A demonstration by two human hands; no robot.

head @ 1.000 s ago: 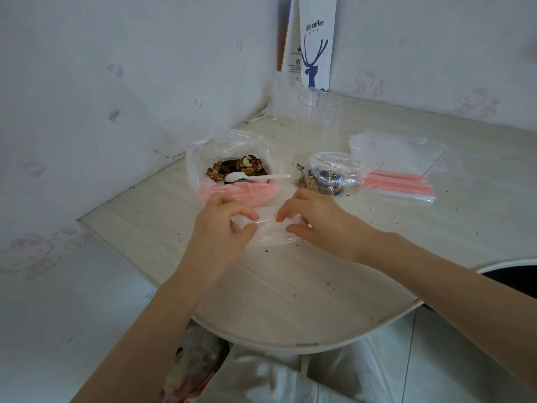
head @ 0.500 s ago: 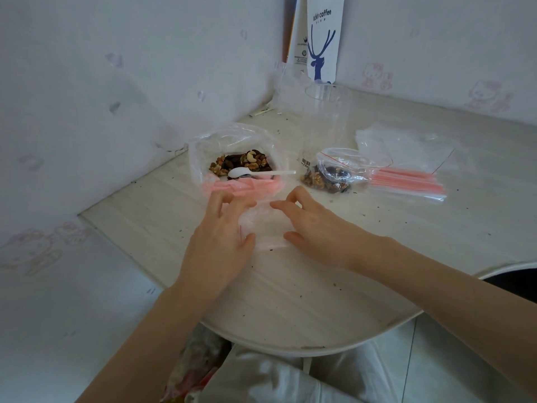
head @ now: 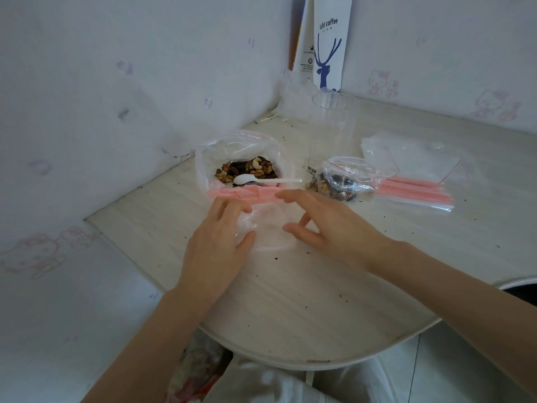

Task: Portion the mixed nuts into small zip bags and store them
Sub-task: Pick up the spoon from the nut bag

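An empty small clear zip bag [head: 268, 226] lies flat on the pale table [head: 305, 301]. My left hand [head: 216, 242] rests on its left side and my right hand [head: 325, 222] on its right side, fingers spread and pressing the plastic. Just behind it stands a large open bag of mixed nuts [head: 247, 170] with a pink zip strip, and a white plastic spoon [head: 261, 180] lies across the nuts. To the right lies a small zip bag with nuts inside [head: 343, 181], its red-lined mouth open.
A stack of empty zip bags with red strips [head: 415, 190] lies at the right. A clear plastic cup [head: 332, 126] stands behind the filled bag, and a white coffee paper bag [head: 328, 42] leans in the wall corner. Crumbs dot the table; its curved edge is near me.
My hands went from pinching the empty bag's top to lying spread on it. The view moved closer.
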